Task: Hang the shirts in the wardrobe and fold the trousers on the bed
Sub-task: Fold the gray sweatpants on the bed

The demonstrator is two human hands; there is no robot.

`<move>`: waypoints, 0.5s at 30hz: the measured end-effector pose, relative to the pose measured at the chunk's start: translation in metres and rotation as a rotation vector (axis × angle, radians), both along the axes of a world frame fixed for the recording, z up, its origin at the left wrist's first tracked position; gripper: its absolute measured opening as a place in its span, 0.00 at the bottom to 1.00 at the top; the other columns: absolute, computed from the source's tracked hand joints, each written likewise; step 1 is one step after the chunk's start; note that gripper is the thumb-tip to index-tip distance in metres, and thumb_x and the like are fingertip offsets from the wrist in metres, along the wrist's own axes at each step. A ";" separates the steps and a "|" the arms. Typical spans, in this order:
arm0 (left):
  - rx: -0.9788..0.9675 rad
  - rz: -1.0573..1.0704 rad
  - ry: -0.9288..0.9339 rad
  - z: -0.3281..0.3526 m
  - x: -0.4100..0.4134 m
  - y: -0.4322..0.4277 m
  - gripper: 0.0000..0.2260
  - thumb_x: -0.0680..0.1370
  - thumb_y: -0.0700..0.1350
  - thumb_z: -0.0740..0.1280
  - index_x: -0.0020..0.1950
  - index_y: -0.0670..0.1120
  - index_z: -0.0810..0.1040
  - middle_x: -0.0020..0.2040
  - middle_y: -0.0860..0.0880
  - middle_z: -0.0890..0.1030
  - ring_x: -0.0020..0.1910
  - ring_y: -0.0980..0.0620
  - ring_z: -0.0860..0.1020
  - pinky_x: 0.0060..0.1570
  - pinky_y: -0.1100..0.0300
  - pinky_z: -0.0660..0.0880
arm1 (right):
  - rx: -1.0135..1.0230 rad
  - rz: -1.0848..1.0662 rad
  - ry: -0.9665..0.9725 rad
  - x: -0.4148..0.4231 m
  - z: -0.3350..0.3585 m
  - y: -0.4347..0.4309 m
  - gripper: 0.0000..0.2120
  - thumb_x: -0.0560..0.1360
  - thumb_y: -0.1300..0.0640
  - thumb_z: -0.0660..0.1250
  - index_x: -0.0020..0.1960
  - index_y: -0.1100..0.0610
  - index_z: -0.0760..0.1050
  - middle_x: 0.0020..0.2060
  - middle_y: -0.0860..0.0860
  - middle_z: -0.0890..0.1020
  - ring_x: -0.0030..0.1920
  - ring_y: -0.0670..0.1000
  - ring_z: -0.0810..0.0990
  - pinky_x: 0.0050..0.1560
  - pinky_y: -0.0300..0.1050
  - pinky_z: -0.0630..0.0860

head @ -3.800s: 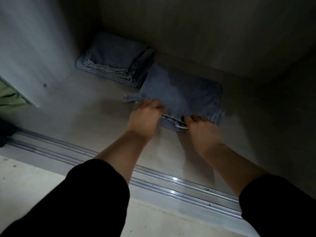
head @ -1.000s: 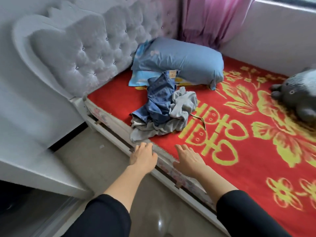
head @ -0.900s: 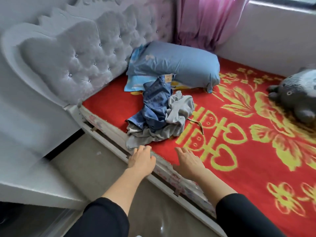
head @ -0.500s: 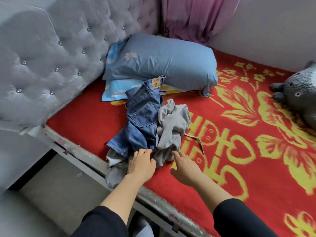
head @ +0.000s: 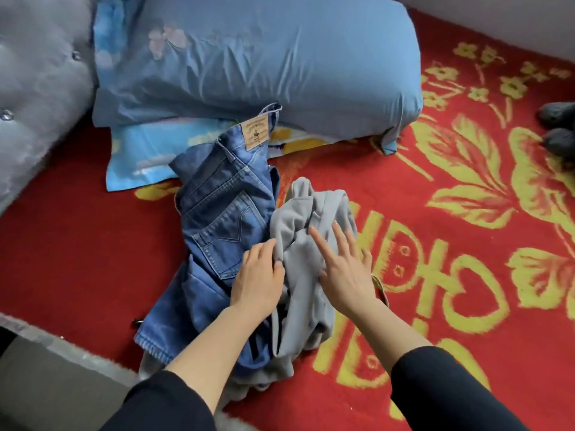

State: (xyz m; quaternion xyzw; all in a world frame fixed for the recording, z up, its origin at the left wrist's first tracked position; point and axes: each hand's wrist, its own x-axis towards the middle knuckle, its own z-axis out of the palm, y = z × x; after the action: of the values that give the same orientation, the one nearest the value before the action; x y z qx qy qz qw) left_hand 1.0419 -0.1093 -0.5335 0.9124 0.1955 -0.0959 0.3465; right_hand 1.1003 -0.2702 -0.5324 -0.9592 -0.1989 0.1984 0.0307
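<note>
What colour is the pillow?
Plain light blue fabric pillow, seen in the head view.

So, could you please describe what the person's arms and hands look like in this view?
Both arms wear black sleeves pushed up, leaving the forearms bare. The left hand and right hand are bare: no gloves, rings, watch or bracelets visible. The sleeves look plain, without markings.

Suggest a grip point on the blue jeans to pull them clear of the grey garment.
Probably the waistband by the leather patch on the blue jeans, reached from the pillow end. That end lies exposed and stiff, while the legs run under the left hand and grey garment.
</note>
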 end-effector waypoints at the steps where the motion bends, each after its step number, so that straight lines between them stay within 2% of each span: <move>1: -0.006 -0.012 0.004 -0.002 0.007 0.001 0.21 0.81 0.47 0.56 0.75 0.49 0.61 0.72 0.50 0.65 0.70 0.50 0.62 0.66 0.55 0.63 | -0.035 0.037 0.001 0.006 -0.003 0.002 0.39 0.76 0.58 0.61 0.75 0.36 0.41 0.77 0.50 0.38 0.77 0.56 0.36 0.72 0.62 0.48; 3: -0.020 -0.076 0.067 -0.009 0.022 0.001 0.23 0.81 0.48 0.56 0.76 0.51 0.58 0.73 0.49 0.65 0.71 0.49 0.60 0.68 0.52 0.63 | -0.041 0.084 0.006 0.018 -0.008 0.003 0.28 0.75 0.60 0.61 0.70 0.40 0.59 0.78 0.49 0.40 0.76 0.56 0.34 0.71 0.64 0.41; 4: -0.007 -0.125 0.125 -0.011 0.028 0.000 0.23 0.81 0.49 0.56 0.76 0.53 0.58 0.71 0.49 0.65 0.70 0.48 0.60 0.67 0.50 0.64 | -0.018 0.094 0.011 0.022 -0.009 0.002 0.21 0.74 0.62 0.61 0.63 0.44 0.67 0.77 0.49 0.48 0.77 0.56 0.39 0.70 0.65 0.41; 5: 0.017 -0.163 0.182 -0.013 0.033 -0.001 0.22 0.81 0.49 0.56 0.75 0.53 0.60 0.70 0.49 0.66 0.69 0.48 0.60 0.65 0.49 0.66 | 0.014 0.083 0.026 0.023 -0.009 0.000 0.14 0.73 0.62 0.60 0.54 0.47 0.69 0.72 0.47 0.61 0.76 0.56 0.49 0.69 0.65 0.46; 6: 0.039 -0.181 0.229 -0.015 0.036 -0.001 0.21 0.80 0.48 0.56 0.74 0.52 0.64 0.68 0.48 0.68 0.68 0.47 0.59 0.62 0.49 0.67 | 0.046 0.044 0.065 0.024 -0.008 -0.003 0.08 0.71 0.62 0.60 0.46 0.50 0.67 0.60 0.46 0.70 0.70 0.56 0.61 0.67 0.64 0.52; 7: 0.051 -0.184 0.262 -0.015 0.038 -0.003 0.19 0.80 0.48 0.56 0.71 0.50 0.68 0.65 0.47 0.69 0.67 0.47 0.60 0.60 0.49 0.67 | 0.082 -0.024 0.142 0.022 -0.006 -0.009 0.07 0.70 0.61 0.60 0.40 0.51 0.64 0.48 0.46 0.73 0.60 0.55 0.70 0.63 0.60 0.60; 8: 0.058 -0.184 0.272 -0.015 0.039 -0.004 0.17 0.79 0.47 0.56 0.68 0.48 0.71 0.63 0.46 0.71 0.66 0.46 0.61 0.58 0.49 0.68 | 0.117 -0.100 0.227 0.020 -0.004 -0.016 0.07 0.69 0.60 0.59 0.36 0.52 0.63 0.39 0.47 0.72 0.50 0.54 0.74 0.55 0.54 0.65; 9: 0.054 -0.179 0.254 -0.014 0.039 -0.006 0.16 0.79 0.46 0.58 0.65 0.47 0.74 0.59 0.46 0.73 0.65 0.46 0.63 0.56 0.50 0.69 | 0.144 -0.177 0.288 0.017 -0.003 -0.026 0.06 0.68 0.59 0.59 0.34 0.53 0.64 0.33 0.49 0.73 0.41 0.55 0.75 0.47 0.49 0.67; 11: -0.020 -0.096 0.162 -0.009 0.038 -0.010 0.13 0.77 0.43 0.62 0.59 0.47 0.80 0.53 0.48 0.77 0.60 0.47 0.71 0.53 0.54 0.71 | 0.151 -0.285 0.343 0.010 0.000 -0.046 0.05 0.66 0.59 0.61 0.32 0.58 0.69 0.29 0.55 0.76 0.31 0.55 0.72 0.33 0.44 0.66; 13: -0.272 0.142 0.091 0.001 0.034 -0.015 0.10 0.75 0.39 0.66 0.52 0.49 0.84 0.49 0.51 0.82 0.52 0.53 0.78 0.52 0.59 0.73 | 0.127 -0.383 0.390 0.001 0.007 -0.071 0.07 0.64 0.58 0.65 0.30 0.60 0.69 0.25 0.54 0.73 0.27 0.53 0.67 0.26 0.43 0.61; 15: -0.602 0.388 0.113 0.012 0.031 -0.024 0.11 0.72 0.35 0.67 0.42 0.49 0.85 0.42 0.54 0.84 0.43 0.57 0.79 0.44 0.65 0.74 | 0.130 -0.500 0.439 -0.009 0.017 -0.097 0.13 0.61 0.56 0.70 0.27 0.58 0.66 0.22 0.50 0.68 0.24 0.50 0.63 0.24 0.41 0.59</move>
State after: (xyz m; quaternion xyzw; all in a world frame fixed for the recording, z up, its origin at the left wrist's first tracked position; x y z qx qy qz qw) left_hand 1.0731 -0.1332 -0.5219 0.7087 0.3468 -0.1321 0.6001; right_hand 1.0913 -0.3667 -0.5156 -0.9087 0.0418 0.3735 0.1817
